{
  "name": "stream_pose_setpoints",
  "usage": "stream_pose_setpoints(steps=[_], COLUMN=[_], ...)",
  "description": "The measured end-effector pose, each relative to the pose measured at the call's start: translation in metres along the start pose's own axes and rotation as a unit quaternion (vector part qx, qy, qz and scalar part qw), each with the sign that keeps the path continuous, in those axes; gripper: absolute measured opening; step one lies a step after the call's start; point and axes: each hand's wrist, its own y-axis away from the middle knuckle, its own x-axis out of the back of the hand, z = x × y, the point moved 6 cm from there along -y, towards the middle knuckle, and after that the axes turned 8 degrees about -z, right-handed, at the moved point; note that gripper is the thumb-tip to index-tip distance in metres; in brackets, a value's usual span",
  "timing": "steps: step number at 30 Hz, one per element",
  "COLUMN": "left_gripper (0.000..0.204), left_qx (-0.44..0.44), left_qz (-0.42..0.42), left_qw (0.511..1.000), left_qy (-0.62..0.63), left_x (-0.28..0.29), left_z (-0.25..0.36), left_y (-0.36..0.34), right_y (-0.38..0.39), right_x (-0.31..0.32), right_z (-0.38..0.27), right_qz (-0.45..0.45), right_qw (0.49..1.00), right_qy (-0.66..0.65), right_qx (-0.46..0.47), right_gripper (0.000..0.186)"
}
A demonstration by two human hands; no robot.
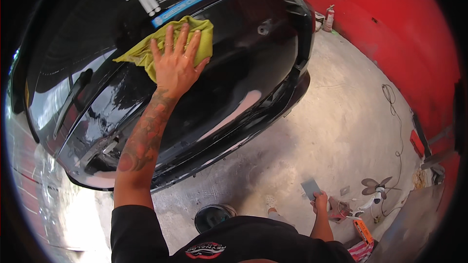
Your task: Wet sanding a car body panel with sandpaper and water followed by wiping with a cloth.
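Cloth [205, 45], yellow-green, lies on black car [234, 80] under L hand [176, 68] w/ fingers spread flat, unclenched; R hand [320, 201] is grasping grey flat sheet [309, 188] above floor [336, 117].

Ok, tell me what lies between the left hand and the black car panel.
A yellow-green cloth. The head view shows the left hand spread on top of it, with the cloth against the black car panel.

Creased yellow-green cloth [142, 52] spread at eleven o'clock against the glossy, pale-patched black car [243, 63]; thin grey rectangular sheet [309, 188] tilted, apart from it, between four and five o'clock
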Motion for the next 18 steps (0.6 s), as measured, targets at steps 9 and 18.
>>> stream_pose_setpoints(steps=[9,18], left_gripper=[0.062,0.049], left_qx=[-0.082,-0.269], left_qz=[0.058,-0.032], left_qw=[0.994,0.962], left_qy=[0.042,0.028], left_x=[-0.057,-0.130], left_z=[0.136,0.258], left_y=[-0.180,-0.119], right_y=[0.037,0.043], right_x=[0.029,0.071], right_z=[0.002,0.065], right_qz=[-0.018,0.033], right_qw=[0.995,0.988], right_qy=[-0.085,-0.152], right_qx=[0.039,-0.006], right_gripper=[0.044,0.044])
